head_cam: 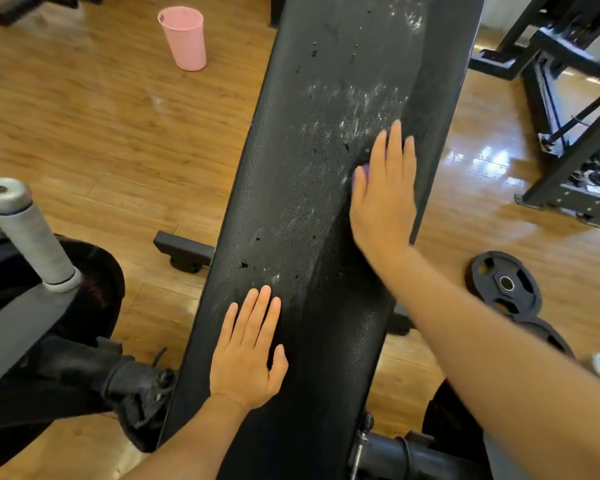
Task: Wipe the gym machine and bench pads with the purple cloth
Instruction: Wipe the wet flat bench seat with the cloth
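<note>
A long black padded bench [309, 209] with pebbled vinyl covering runs from the bottom of the view up and away, over a glossy wooden floor [84, 116]. The right hand [383, 192] lies flat on the pad's right side, fingers straight and close together, pressing down on the small purple cloth [362, 170]; only a sliver of purple shows between the fingers, the rest hidden under the palm. The left hand [248, 351] rests nearer the person, spread flat on the pad with nothing under it, apparently steadying. White streaks and dark droplets [343, 109] speckle the pad beyond the right hand, so that stretch looks not yet wiped. The cloth seems light, soft and limp, likely damp; it probably bunches unless kept flat under a broad palm, which suits it better than a pinch. The wet vinyl may be slick. A pink plastic bin [184, 38] stands well apart on the floor, and a black weight plate [506, 284] lies to the right.
</note>
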